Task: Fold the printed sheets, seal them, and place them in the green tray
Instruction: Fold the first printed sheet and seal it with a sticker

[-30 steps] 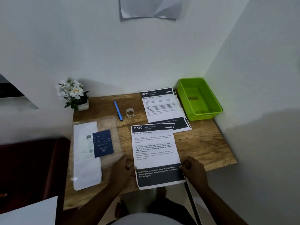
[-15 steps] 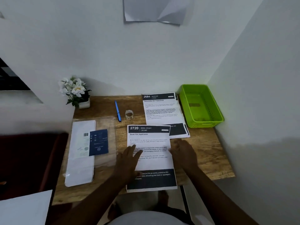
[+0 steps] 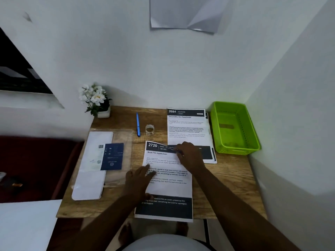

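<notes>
One printed sheet (image 3: 168,180), headed 2720 in a dark band with a second dark band at its foot, lies lengthwise at the front of the wooden desk (image 3: 230,180), its near edge hanging just past the desk's front. Its far right corner is lifted off the wood, pinched by the curled fingers of the right hand (image 3: 188,156). The left hand (image 3: 138,178) lies flat, fingers straight, pressing the sheet's left edge near its middle. The hands are apart. Behind it, a stack of sheets (image 3: 187,129), topped by one headed 2684, lies flat, its near end partly hidden under the right hand. To the right of that stack, in the desk's far corner by the wall, sits the green tray (image 3: 252,140). Further left are a small roll of tape (image 3: 149,129), a blue pen (image 3: 138,124) and a pot of white flowers (image 3: 96,100). A clear plastic sleeve holding white paper and a dark blue card (image 3: 112,156) lies along the left side.
</notes>
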